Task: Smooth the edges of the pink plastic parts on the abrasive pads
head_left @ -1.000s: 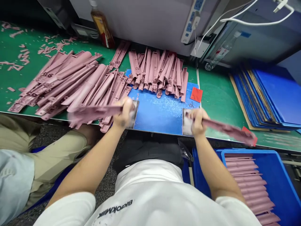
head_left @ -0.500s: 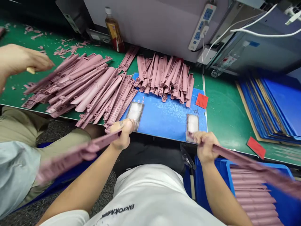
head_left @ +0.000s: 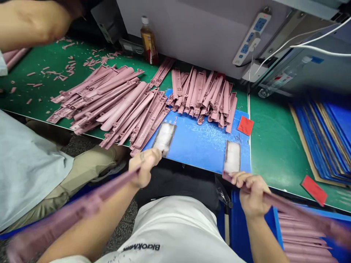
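Note:
My left hand is closed round one end of a long pink plastic strip, whose far end, blurred, reaches down to the lower left over my forearm. In my right hand another long pink plastic strip is gripped near its end and slants down to the right above a blue bin. Both hands are at the front edge of the blue board, near its two whitish worn patches, one left and one right. Inside the bin lie several similar pink strips.
Piles of pink strips lie left and behind the board. Pink scraps, a drink bottle, red squares, stacked blue boards and a power strip surround them. A co-worker's arm reaches in at upper left.
Both pink strips remain in my hands; the left one's far end has swung further down and left. The co-worker's arm has moved up and away. The view has shifted slightly left.

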A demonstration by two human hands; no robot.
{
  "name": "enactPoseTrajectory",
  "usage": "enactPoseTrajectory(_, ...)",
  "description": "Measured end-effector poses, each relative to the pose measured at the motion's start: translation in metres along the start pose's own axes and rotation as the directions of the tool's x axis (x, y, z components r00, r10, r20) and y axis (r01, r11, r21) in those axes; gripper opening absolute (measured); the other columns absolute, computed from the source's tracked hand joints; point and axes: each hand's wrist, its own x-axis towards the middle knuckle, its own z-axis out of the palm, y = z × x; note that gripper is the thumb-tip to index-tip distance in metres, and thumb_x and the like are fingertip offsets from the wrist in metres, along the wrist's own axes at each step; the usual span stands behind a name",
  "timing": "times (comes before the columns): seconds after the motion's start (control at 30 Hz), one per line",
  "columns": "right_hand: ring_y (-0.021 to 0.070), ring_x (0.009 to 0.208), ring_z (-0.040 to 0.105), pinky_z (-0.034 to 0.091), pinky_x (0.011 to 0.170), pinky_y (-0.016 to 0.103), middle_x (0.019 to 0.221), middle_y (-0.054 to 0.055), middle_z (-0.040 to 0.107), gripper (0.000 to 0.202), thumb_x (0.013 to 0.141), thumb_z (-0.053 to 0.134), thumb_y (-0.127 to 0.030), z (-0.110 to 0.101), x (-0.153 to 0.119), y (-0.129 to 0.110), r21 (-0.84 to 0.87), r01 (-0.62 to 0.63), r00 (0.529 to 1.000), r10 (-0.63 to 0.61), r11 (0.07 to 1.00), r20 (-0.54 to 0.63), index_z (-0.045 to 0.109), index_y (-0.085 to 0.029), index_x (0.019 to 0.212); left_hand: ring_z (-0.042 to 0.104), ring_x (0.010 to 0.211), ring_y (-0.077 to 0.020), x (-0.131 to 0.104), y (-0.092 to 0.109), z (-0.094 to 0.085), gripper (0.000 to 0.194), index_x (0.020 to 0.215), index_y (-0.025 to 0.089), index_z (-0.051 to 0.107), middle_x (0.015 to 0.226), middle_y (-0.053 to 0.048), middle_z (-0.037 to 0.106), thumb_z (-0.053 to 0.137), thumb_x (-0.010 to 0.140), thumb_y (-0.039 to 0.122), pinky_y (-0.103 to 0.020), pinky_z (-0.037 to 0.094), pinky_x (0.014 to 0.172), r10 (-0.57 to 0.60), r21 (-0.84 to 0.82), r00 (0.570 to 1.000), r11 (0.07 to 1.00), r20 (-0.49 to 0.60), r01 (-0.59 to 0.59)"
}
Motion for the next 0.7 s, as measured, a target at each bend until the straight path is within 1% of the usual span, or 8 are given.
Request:
enactPoseTrajectory(0.07, 0.0317, 0.07, 0.068, 0.063, 0.077, 0.056, 0.072, 0.006, 0.064, 0.053, 0.117, 0.059, -0.065, -0.005, 0.021, -0.002, -0.11, 0.193, 0.98, -0.198, 0.975, -0.035, 0.061, -0.031, 0.076, 0.068, 0.071, -0.0312, 0.028, 0.005, -0.004, 0.053, 0.076, 0.026, 0.068, 0.074, -0.01, 0.067, 0.063, 0.119, 0.057, -0.05, 0.061, 0.072, 0.112, 0.073, 0.993, 0.991, 0.026, -0.114)
enactPoseTrajectory(0.17, 0.0301, 0.079, 0.071, 0.061, 0.08, 0.048, 0.083, 0.011, 0.071, 0.065, 0.117, 0.047, -0.08, 0.02, 0.112, -0.001, -0.488, 0.377, 0.919, -0.382, 0.787, 0.094, 0.073, -0.029, 0.086, 0.079, 0.104, -0.0379, 0.118, -0.003, 0.009, 0.048, 0.11, 0.025, 0.09, 0.105, -0.015, 0.081, 0.078, 0.108, 0.071, -0.051, 0.064, 0.099, 0.15, 0.393, 0.98, 0.9, 0.132, -0.191)
enactPoseTrajectory(0.27, 0.029, 0.104, 0.078, 0.061, 0.094, 0.04, 0.111, 0.013, 0.082, 0.055, 0.124, 0.047, -0.066, 0.084, 0.218, -0.01, -0.656, 0.404, 0.915, -0.264, 0.638, 0.306, 0.083, -0.025, 0.125, 0.081, 0.117, -0.0367, 0.223, -0.032, 0.037, 0.039, 0.134, 0.022, 0.091, 0.11, -0.012, 0.081, 0.083, 0.111, 0.052, -0.044, 0.061, 0.109, -0.017, 0.583, 0.948, 0.792, 0.317, -0.181)
enactPoseTrajectory(0.33, 0.033, 0.126, 0.077, 0.059, 0.11, 0.044, 0.134, 0.017, 0.084, 0.044, 0.127, 0.048, -0.045, 0.138, 0.274, -0.018, -0.707, 0.476, 0.874, -0.19, 0.523, 0.448, 0.078, -0.023, 0.15, 0.079, 0.133, -0.0399, 0.279, -0.059, 0.055, 0.036, 0.141, 0.02, 0.091, 0.125, -0.015, 0.084, 0.079, 0.112, 0.037, -0.046, 0.058, 0.116, -0.095, 0.674, 0.879, 0.682, 0.466, -0.284)
enactPoseTrajectory(0.4, 0.0378, 0.143, 0.073, 0.053, 0.124, 0.055, 0.146, 0.022, 0.082, 0.044, 0.126, 0.046, -0.028, 0.185, 0.313, -0.021, -0.729, 0.54, 0.825, -0.091, 0.42, 0.558, 0.076, -0.016, 0.155, 0.075, 0.144, -0.0438, 0.317, -0.084, 0.069, 0.041, 0.148, 0.014, 0.09, 0.138, -0.022, 0.084, 0.067, 0.115, 0.024, -0.05, 0.055, 0.121, -0.202, 0.747, 0.812, 0.556, 0.548, -0.366)
enactPoseTrajectory(0.47, 0.0414, 0.151, 0.07, 0.045, 0.131, 0.067, 0.147, 0.027, 0.081, 0.044, 0.124, 0.041, -0.019, 0.216, 0.339, -0.015, -0.747, 0.554, 0.797, 0.023, 0.367, 0.603, 0.079, -0.007, 0.144, 0.073, 0.15, -0.0464, 0.333, -0.103, 0.079, 0.05, 0.155, 0.008, 0.086, 0.146, -0.028, 0.082, 0.058, 0.115, 0.017, -0.054, 0.053, 0.125, -0.307, 0.792, 0.761, 0.45, 0.571, -0.413)
enactPoseTrajectory(0.57, 0.0449, 0.153, 0.072, 0.037, 0.133, 0.079, 0.137, 0.029, 0.084, 0.038, 0.123, 0.048, -0.021, 0.23, 0.358, 0.003, -0.762, 0.543, 0.78, 0.124, 0.353, 0.613, 0.083, -0.008, 0.116, 0.076, 0.146, -0.0462, 0.328, -0.113, 0.082, 0.062, 0.172, 0.007, 0.075, 0.151, -0.03, 0.081, 0.056, 0.113, 0.012, -0.056, 0.055, 0.124, -0.374, 0.81, 0.73, 0.397, 0.572, -0.432)
enactPoseTrajectory(0.7, 0.0498, 0.144, 0.076, 0.035, 0.135, 0.09, 0.113, 0.02, 0.085, 0.026, 0.114, 0.069, -0.033, 0.221, 0.35, 0.008, -0.684, 0.572, 0.775, -0.025, 0.452, 0.631, 0.077, -0.021, 0.092, 0.084, 0.13, -0.0373, 0.293, -0.084, 0.044, 0.077, 0.188, 0.021, 0.061, 0.147, -0.017, 0.087, 0.055, 0.113, 0.009, -0.048, 0.06, 0.114, -0.306, 0.769, 0.738, 0.472, 0.602, -0.431)
